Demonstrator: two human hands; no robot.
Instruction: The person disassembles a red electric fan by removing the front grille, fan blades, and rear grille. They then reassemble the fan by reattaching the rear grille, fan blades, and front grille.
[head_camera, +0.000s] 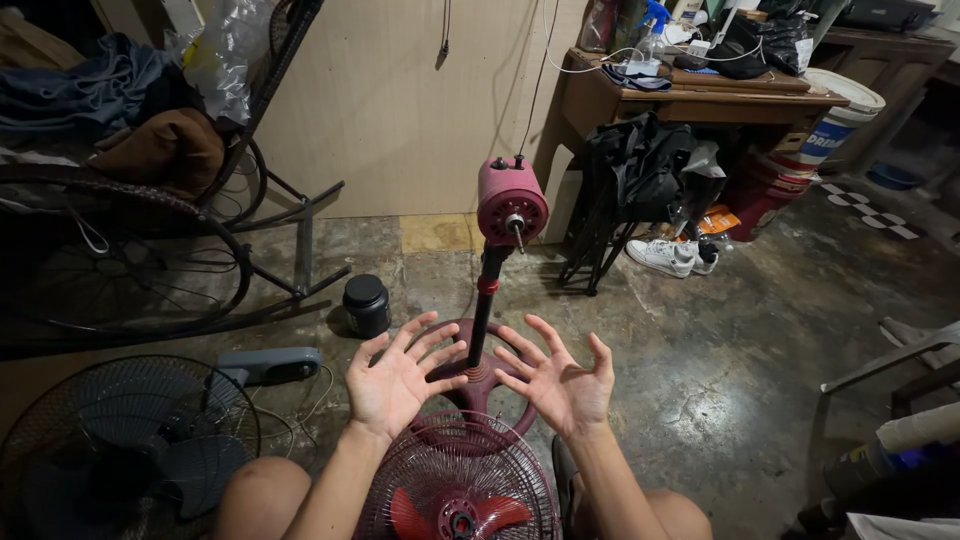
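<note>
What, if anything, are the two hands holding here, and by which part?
Nothing is held. The left hand and right hand are open, palms up, fingers spread, above the red fan grille and before the fan stand.

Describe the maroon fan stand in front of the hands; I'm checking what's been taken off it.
The maroon fan stand is upright on the concrete floor on a round base. A slim pole with a red collar carries a pinkish-maroon motor housing; its bare shaft points at the camera, with no blade or grille mounted and two knobs on top. Nothing touches it; the open left hand and right hand hover before the base.
</note>
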